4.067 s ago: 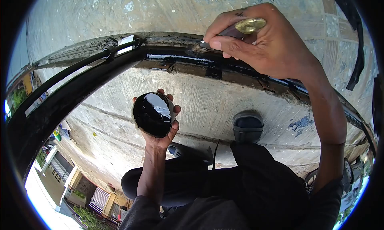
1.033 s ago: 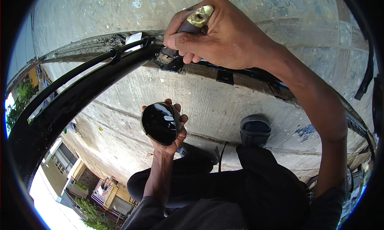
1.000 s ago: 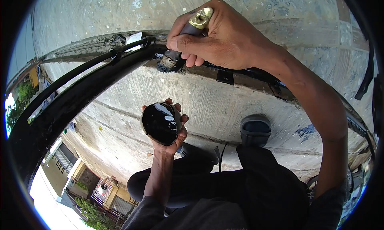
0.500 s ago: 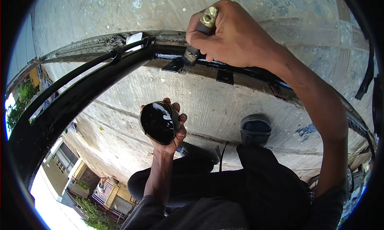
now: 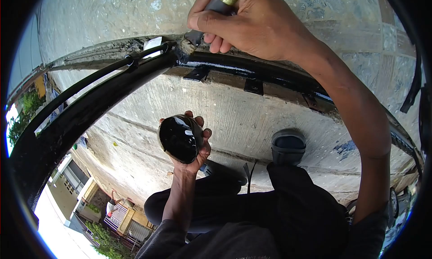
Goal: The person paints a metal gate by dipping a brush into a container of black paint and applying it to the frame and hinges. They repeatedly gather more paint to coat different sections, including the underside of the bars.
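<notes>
My left hand [image 5: 191,157] cups a small round container of glossy black paint [image 5: 178,138] at chest height, below the rail. My right hand [image 5: 252,22] is shut on a paintbrush [image 5: 211,13] with a dark handle and a brass-coloured end. The bristles touch the top of a black metal rail [image 5: 252,72] near its corner joint. The rail looks wet and shiny where the brush has passed. Small black brackets [image 5: 197,74] hang from the rail's underside.
The rail runs along a rough concrete ledge [image 5: 234,119]. A second black bar [image 5: 81,110] curves down to the left. My dark-trousered legs and one shoe [image 5: 288,145] rest on the ledge. Buildings and greenery [image 5: 103,223] lie far below at the lower left.
My right hand has swept the brush back to the left along the rail, up to the corner joint. The paint container in my left hand has stayed nearly still.
</notes>
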A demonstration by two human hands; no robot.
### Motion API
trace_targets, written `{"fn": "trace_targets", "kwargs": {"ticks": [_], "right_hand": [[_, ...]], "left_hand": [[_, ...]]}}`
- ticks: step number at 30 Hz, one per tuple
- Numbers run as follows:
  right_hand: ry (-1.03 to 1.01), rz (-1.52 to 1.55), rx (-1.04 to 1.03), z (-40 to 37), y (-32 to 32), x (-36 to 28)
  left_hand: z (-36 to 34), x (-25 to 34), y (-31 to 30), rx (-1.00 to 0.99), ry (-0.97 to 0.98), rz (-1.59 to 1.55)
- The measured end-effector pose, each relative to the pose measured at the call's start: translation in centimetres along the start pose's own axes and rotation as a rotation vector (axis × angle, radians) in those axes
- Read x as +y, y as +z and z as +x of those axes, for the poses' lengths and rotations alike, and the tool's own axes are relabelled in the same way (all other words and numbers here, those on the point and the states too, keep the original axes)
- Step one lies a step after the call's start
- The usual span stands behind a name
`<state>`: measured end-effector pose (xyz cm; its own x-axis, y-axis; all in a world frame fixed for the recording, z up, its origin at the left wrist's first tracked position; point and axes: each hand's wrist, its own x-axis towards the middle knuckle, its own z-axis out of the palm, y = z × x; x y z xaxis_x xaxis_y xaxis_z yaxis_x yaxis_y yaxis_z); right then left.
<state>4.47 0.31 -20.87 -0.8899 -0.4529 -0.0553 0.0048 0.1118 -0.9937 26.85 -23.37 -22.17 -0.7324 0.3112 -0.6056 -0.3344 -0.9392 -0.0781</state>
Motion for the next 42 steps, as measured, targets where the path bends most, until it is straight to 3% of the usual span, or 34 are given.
{"fn": "trace_targets", "kwargs": {"ticks": [6, 8, 11, 15, 19, 20, 23, 24, 27, 31, 32, 33, 35, 36, 39, 40, 42], "right_hand": [[0.044, -0.229, -0.290, -0.7, 1.0, 2.2], [0.144, -0.276, -0.285, -0.5, -0.7, 0.1], [0.038, -0.139, -0.199, -0.2, 0.0, 0.5], [-0.023, -0.276, -0.309, 0.1, 1.7, 1.6], [0.041, -0.173, -0.174, 1.2, 1.8, 0.8], [0.041, -0.231, -0.236, 1.7, 2.1, 0.6], [-0.108, -0.209, -0.136, 2.5, 4.6, 3.6], [0.051, -0.208, -0.088, 2.7, 4.3, 2.9], [-0.061, -0.229, 0.076, 2.9, 4.2, 2.2], [-0.007, -0.199, 0.004, 3.1, 5.0, -0.7], [-0.027, 0.043, 0.129, 3.5, 5.4, -0.5], [0.015, 0.155, 0.124, 3.4, 4.3, -1.3], [-0.009, 0.133, 0.197, 3.5, 2.7, -1.5], [-0.095, -0.089, 0.211, 4.0, 2.7, -0.4], [-0.029, -0.301, 0.092, 3.6, 3.7, 0.3], [0.014, -0.202, -0.014, 3.4, 4.0, 0.2], [0.017, 0.038, 0.069, 3.5, 3.4, -0.7]], "left_hand": [[-0.5, 0.0, -0.1, -0.008, 0.008, -0.014], [-0.7, 0.1, -0.1, -0.006, 0.011, -0.023], [-0.7, 0.0, -0.4, 0.006, 0.013, -0.041], [-0.8, -0.3, -0.2, 0.014, 0.006, -0.033], [-0.8, -0.3, -0.4, 0.014, 0.014, -0.056], [-0.8, -0.3, -0.4, 0.015, 0.015, -0.058], [-0.8, -0.4, -0.4, 0.023, 0.011, -0.049], [-0.8, -0.3, -0.4, 0.027, 0.008, -0.046], [-0.8, -0.3, -0.3, 0.020, 0.014, -0.048], [-0.4, -0.4, -0.1, -0.013, -0.001, -0.040], [-0.6, -0.4, -0.1, -0.011, 0.001, -0.042], [-0.8, -0.3, 0.0, -0.010, 0.003, -0.044], [-0.7, -0.1, -0.1, -0.008, 0.010, -0.043], [-0.7, -0.1, -0.1, -0.008, 0.011, -0.042], [-0.5, -0.3, -0.1, -0.013, -0.001, -0.040], [-0.4, -0.5, -0.1, -0.021, -0.007, -0.042], [-0.4, -0.5, -0.1, -0.021, -0.014, -0.041]]}}
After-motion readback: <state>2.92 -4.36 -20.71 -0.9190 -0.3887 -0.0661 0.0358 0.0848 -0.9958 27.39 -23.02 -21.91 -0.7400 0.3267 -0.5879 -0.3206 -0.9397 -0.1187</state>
